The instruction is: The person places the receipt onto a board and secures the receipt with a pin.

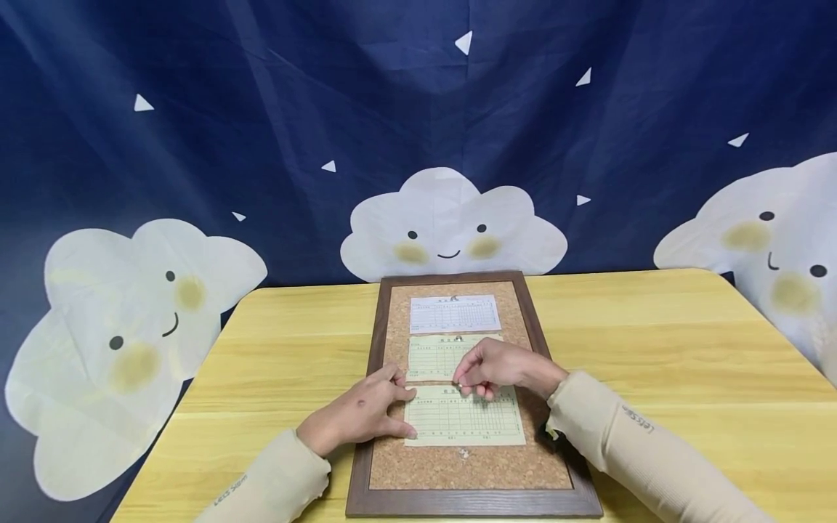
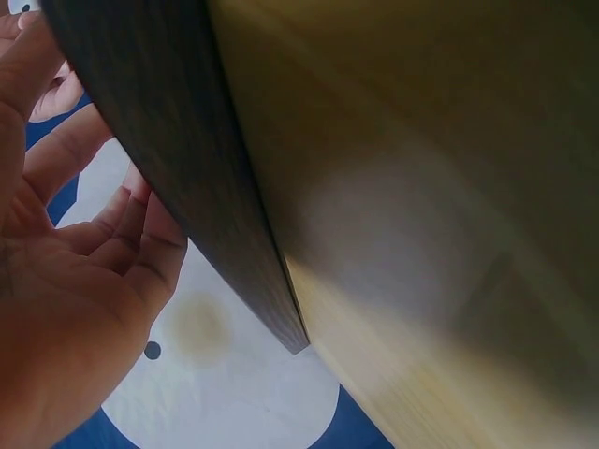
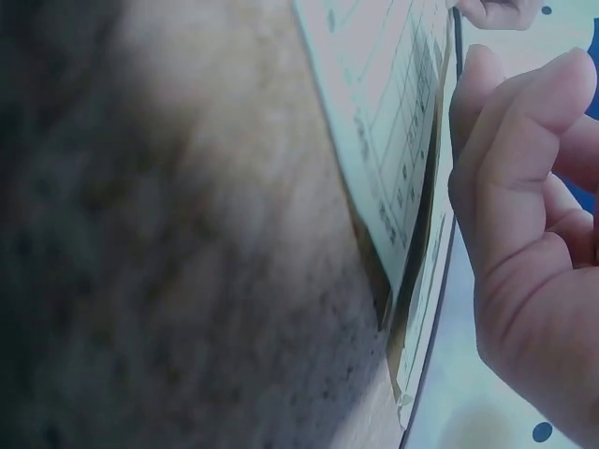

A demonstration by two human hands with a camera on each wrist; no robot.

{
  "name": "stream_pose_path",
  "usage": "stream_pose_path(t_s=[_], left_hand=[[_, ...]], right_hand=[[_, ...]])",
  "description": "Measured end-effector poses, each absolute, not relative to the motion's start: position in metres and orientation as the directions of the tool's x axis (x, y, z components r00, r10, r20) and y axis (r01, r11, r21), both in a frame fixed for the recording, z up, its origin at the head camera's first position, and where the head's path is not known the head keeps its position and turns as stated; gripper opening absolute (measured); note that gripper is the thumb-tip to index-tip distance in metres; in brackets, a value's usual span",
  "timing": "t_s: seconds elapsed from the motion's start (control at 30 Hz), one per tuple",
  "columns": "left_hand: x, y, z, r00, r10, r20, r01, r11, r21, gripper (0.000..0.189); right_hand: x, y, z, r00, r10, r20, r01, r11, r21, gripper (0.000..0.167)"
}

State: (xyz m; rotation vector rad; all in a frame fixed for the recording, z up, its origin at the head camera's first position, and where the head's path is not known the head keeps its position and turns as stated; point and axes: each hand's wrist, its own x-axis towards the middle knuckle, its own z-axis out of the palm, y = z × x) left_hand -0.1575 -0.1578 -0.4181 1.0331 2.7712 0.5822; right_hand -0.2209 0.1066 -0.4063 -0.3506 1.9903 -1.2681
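Note:
A cork board (image 1: 418,471) with a dark wooden frame (image 1: 471,503) lies on the table. Three printed form sheets run down it: a white one (image 1: 428,316) at the far end, a pale yellow one (image 1: 425,357) in the middle, and another yellow sheet (image 1: 451,423) nearest me. My left hand (image 1: 356,415) presses the near sheet's left edge with thumb and index finger spread. At that sheet's top edge, my right hand (image 1: 498,365) pinches a small shiny pushpin (image 1: 460,386), mostly hidden by the fingertips. In the right wrist view, the fingers (image 3: 515,178) are bent beside the sheets.
Small pins (image 1: 459,338) sit at the top of the middle and far sheets. A small clear or shiny item (image 1: 464,454) lies on the cork below the near sheet. The wooden table (image 1: 654,341) extends both sides; a blue cloud-print curtain (image 1: 294,109) hangs behind.

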Motion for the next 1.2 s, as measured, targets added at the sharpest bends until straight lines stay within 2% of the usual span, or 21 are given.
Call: stream_pose_path(t_s=[0.93, 1.2], left_hand=[[-0.157, -0.158, -0.418, -0.762, 0.648, 0.009, 0.594, 0.693, 0.409, 0.060], [-0.157, -0.158, -0.419, -0.760, 0.650, 0.011, 0.597, 0.692, 0.405, 0.063]], right_hand=[[-0.222, 0.097, -0.412, -0.732, -0.513, -0.448, 0.151, 0.519, -0.841, 0.012], [-0.223, 0.096, -0.411, -0.723, -0.515, -0.461, 0.161, 0.524, -0.837, 0.012]])
